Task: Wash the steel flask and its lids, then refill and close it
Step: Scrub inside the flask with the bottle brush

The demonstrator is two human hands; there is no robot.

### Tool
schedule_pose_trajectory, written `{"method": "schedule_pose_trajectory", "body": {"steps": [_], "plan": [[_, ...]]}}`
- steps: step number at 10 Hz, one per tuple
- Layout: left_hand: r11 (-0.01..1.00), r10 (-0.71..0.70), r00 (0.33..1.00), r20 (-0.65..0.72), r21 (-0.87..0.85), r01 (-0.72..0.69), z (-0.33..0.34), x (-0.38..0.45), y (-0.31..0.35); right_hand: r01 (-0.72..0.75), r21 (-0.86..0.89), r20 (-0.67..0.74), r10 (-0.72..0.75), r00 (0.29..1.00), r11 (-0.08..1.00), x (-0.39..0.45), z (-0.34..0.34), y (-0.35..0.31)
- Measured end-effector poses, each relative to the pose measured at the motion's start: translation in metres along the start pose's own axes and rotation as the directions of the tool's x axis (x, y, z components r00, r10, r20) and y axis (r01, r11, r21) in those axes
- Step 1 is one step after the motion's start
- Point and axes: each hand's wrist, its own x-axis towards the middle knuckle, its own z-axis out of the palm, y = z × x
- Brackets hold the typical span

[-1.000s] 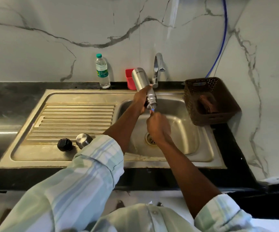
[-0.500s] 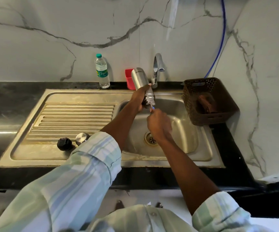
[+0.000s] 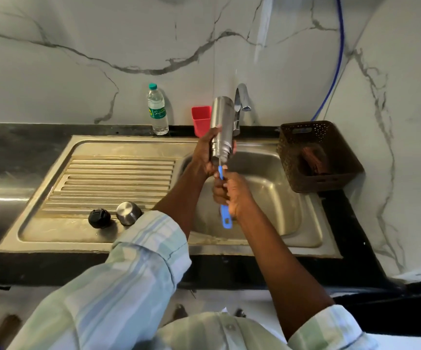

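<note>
The flask point(image 3: 220, 122) and sink point(image 3: 53, 238) are brushed metal, the brush handle point(image 3: 226, 221) glossy blue plastic, the basket point(image 3: 330, 183) matt brown plastic, the wall point(image 3: 78, 72) polished marble.

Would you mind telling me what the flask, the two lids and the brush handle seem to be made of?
Flask: brushed steel, dull grey sheen. Round lid: likewise steel, with a bright highlight. Black lid: probably matte plastic, without glint. Brush handle: likely blue plastic, smooth and uniformly coloured.

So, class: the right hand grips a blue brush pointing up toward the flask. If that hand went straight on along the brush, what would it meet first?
The right hand would probably meet the flask at its open mouth, held just above by the left hand; depth is hard to judge.
</note>
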Motion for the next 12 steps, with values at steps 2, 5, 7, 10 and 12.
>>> {"method": "schedule_pose_trajectory", "body": {"steps": [2,5,7,10,12], "plan": [[0.976,0.072,0.976,-0.205,0.216,-0.027,-0.016,0.006,-0.005,0.032,-0.737,-0.285,-0.353,0.891,0.675,0.007,-0.008,0.002],[0.962,0.031,0.987,-0.159,0.272,0.014,-0.009,0.002,0.004,-0.029,-0.215,-0.011,0.027,1.0,0.976,-0.001,-0.007,0.006],[0.986,0.108,0.975,-0.193,0.146,-0.08,-0.008,0.003,0.001,0.089,-0.813,-0.277,-0.517,0.81,0.575,-0.004,-0.01,0.015],[0.995,0.013,0.99,-0.139,0.104,0.002,-0.007,-0.007,0.006,-0.286,0.482,0.417,0.071,0.906,0.828,0.009,-0.03,0.01],[0.958,0.136,0.923,-0.36,0.286,-0.029,-0.009,0.012,0.019,0.098,-0.784,-0.243,-0.449,0.86,0.612,0.001,-0.024,0.022]]}}
